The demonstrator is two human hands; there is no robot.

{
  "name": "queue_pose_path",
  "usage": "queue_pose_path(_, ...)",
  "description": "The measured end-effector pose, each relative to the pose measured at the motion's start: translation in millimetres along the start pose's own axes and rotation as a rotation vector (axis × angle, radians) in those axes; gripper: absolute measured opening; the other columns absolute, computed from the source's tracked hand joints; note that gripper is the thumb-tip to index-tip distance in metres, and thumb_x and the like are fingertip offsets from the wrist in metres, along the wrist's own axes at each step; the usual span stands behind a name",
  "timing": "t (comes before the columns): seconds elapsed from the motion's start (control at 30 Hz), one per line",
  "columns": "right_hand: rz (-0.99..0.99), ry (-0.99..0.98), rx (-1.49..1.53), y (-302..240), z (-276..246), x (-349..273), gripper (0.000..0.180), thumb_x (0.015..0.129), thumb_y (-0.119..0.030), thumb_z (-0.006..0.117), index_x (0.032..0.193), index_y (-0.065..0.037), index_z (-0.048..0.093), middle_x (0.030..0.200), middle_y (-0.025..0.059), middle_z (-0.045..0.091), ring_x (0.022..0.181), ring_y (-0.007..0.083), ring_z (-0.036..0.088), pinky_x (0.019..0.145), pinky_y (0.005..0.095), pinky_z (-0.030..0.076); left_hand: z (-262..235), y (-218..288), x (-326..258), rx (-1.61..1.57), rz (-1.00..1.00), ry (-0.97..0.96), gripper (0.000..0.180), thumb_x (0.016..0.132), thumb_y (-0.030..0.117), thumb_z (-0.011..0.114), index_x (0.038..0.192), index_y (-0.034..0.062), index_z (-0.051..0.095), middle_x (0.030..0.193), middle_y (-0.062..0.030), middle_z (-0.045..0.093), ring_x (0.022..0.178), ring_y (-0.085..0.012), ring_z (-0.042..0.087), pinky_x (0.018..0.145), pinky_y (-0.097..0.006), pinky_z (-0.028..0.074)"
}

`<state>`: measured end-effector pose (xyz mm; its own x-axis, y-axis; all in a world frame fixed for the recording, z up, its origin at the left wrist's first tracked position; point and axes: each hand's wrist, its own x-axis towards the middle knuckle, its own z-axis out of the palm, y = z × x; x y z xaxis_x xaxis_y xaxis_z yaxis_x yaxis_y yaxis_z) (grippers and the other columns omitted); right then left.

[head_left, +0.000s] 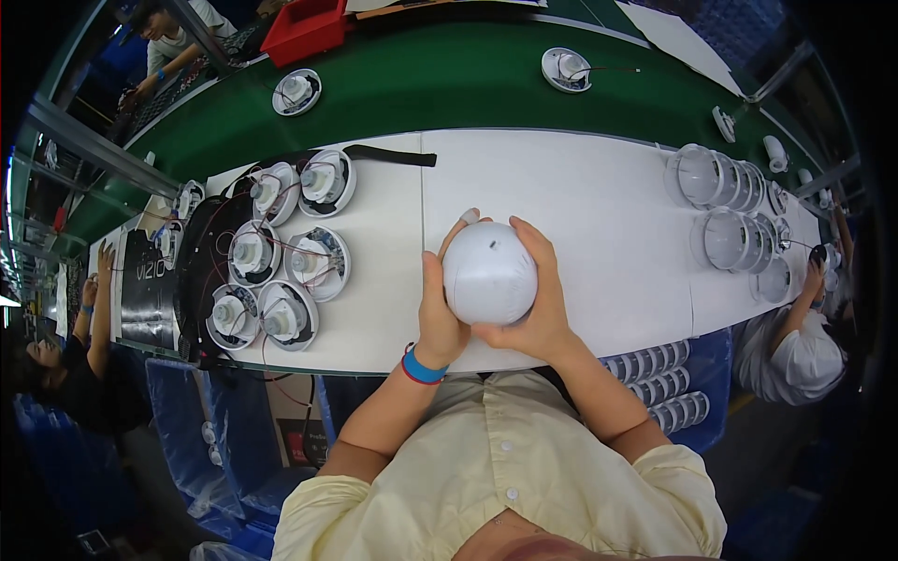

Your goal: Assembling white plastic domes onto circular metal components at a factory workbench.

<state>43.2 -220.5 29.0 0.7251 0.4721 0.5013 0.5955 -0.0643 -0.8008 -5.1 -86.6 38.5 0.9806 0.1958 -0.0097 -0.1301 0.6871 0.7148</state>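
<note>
Between my two hands is a smooth white ball-shaped housing (491, 276) with a small dark slot near its top. My left hand (440, 313) wraps its left side, with a pale cover on one fingertip. Around the right side and lower edge curls my right hand (544, 313). Both hands hold it above the white worktable (580, 224). To the left sit several open round white units, such as this one (316, 257), with circuit boards, pale cylindrical parts and thin red wires.
Clear round covers (725, 238) stand in rows at the right, with more in a blue bin (716, 374) below. Beyond the table, a green conveyor belt (421, 93) carries similar units. A red tray (304, 33) is at the back. Other people work at left, right and far left.
</note>
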Motion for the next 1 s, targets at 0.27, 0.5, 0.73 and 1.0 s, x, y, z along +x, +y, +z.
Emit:
queue_pose_path(0.27, 0.584, -0.381, 0.231, 3, -38, 47, 0.062, 0.095, -0.038, 0.057, 0.144, -0.007, 0.032, 0.134, 0.0167, 0.045, 0.126, 0.0248, 0.045, 0.106, 0.0358, 0.038, -7, 27, 27, -0.138, -0.540, 0.088, 0.075, 0.097, 0.065, 0.030, 0.139, 0.0045, 0.046, 0.138, -0.0144, 0.052, 0.124, -0.0299, 0.054, 0.104, -0.047, 0.045)
queue_pose_path(0.5, 0.774, -0.166, 0.556, 29, -25, 50, 0.054, 0.095, -0.042, 0.058, 0.139, -0.016, 0.040, 0.125, 0.0159, 0.054, 0.115, 0.0251, 0.054, 0.091, 0.0373, 0.049, -15, 35, 49, -0.072, -0.569, -0.077, 0.065, 0.098, 0.058, 0.040, 0.135, 0.0054, 0.051, 0.135, -0.0165, 0.053, 0.121, -0.0309, 0.057, 0.089, -0.044, 0.057)
queue_pose_path(0.73, 0.645, 0.376, 0.519, 139, -23, 214, 0.085, 0.076, -0.040, 0.081, 0.138, -0.001, 0.038, 0.126, 0.0192, 0.053, 0.109, 0.0294, 0.058, 0.091, 0.0412, 0.050, -59, -19, 71, 0.616, 0.093, 0.125, 0.048, 0.099, 0.033, 0.056, 0.132, -0.0018, 0.051, 0.136, -0.0179, 0.050, 0.100, -0.0250, 0.067, 0.080, -0.033, 0.056)
queue_pose_path(1.0, 0.755, 0.495, -0.497, 227, -35, 295, 0.095, 0.074, -0.057, 0.076, 0.141, 0.001, 0.041, 0.133, 0.0248, 0.051, 0.123, 0.0379, 0.049, 0.102, 0.0467, 0.041, -67, 19, 15, 0.761, 0.286, -0.015, 0.037, 0.096, 0.004, 0.057, 0.132, -0.0026, 0.051, 0.138, -0.0166, 0.049, 0.104, -0.0204, 0.065, 0.085, -0.029, 0.053)
